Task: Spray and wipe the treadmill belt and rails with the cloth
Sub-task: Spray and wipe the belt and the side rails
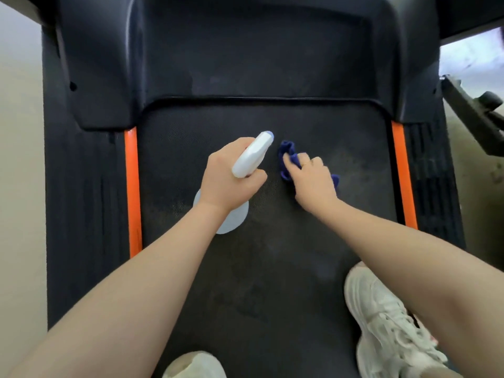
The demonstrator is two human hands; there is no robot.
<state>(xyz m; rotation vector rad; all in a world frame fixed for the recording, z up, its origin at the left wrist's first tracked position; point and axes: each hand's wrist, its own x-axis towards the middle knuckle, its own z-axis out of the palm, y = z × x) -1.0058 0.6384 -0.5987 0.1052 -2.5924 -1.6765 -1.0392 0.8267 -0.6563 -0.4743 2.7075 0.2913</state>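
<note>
A left hand (231,175) is gripping a white spray bottle (252,155) over the treadmill belt (272,268); beside it, the right hand (313,178) is clutching a blue cloth (287,156) against the belt. The orange rails (132,192) are seemingly awaiting wiping.

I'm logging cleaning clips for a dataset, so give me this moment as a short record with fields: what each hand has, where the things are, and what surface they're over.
left hand: left hand grips the white plastic spray bottle, nozzle pointing forward
right hand: right hand holds the crumpled dark blue cloth down at the belt
surface: black textured treadmill belt, with faint smudges
rails: orange side strips edge the belt on both sides
feet: white sneaker stands on the belt, lower right
</note>
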